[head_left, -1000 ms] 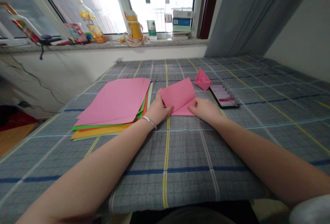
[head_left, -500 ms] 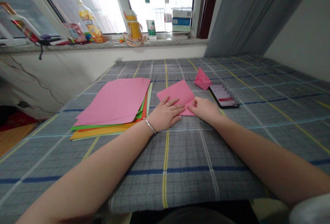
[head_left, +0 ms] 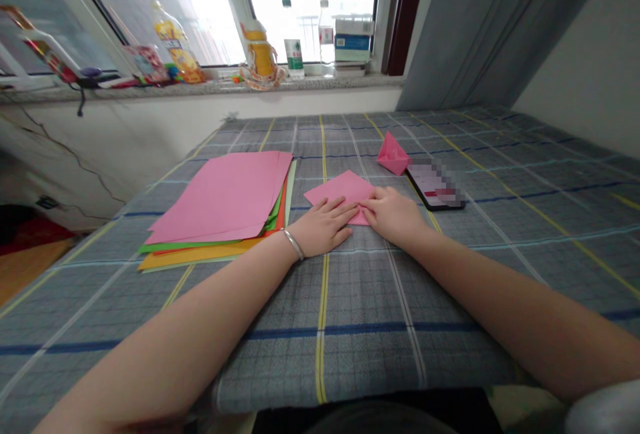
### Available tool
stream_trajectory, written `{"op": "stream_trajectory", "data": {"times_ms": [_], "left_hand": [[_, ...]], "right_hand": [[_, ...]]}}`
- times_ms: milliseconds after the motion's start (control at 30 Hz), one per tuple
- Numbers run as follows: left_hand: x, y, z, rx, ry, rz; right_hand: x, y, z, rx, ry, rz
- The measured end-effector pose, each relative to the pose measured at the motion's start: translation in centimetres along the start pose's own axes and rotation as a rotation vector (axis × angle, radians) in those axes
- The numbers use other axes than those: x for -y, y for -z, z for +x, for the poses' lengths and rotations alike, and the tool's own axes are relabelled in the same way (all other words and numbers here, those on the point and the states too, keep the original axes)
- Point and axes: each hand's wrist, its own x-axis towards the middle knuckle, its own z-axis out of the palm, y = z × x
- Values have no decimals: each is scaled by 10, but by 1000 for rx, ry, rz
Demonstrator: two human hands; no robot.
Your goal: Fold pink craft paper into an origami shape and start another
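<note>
A folded sheet of pink paper lies on the checked cloth in front of me, with its far corner pointing away. My left hand, a silver bangle at its wrist, rests flat on the paper's near left part with fingers stretched out. At the near right side, my right hand has its fingers curled together, the fingertips pressed on the paper beside my left fingertips. The hands hide much of the near part of the sheet. Just beyond my right hand stands a small folded pink paper shape.
Left of my hands is a stack of coloured paper, pink on top. A phone lies to the right, near the folded shape. Bottles, a yellow cup and boxes line the windowsill at the back. A grey curtain hangs at right.
The paper's raised far part has come down lower and flatter. My right hand has shifted slightly left, its fingertips now meeting my left fingers. My left hand stays nearly in place.
</note>
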Motion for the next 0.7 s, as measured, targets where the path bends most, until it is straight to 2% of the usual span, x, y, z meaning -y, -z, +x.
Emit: {"op": "stream_trajectory", "data": {"times_ms": [167, 333, 700], "left_hand": [[2, 1, -3, 48, 9, 7], [7, 11, -13, 68, -62, 29], [10, 31, -26, 103, -44, -11]], "right_hand": [[6, 4, -3, 10, 6, -76], [5, 3, -2, 17, 21, -87], [2, 1, 0, 19, 0, -68]]}}
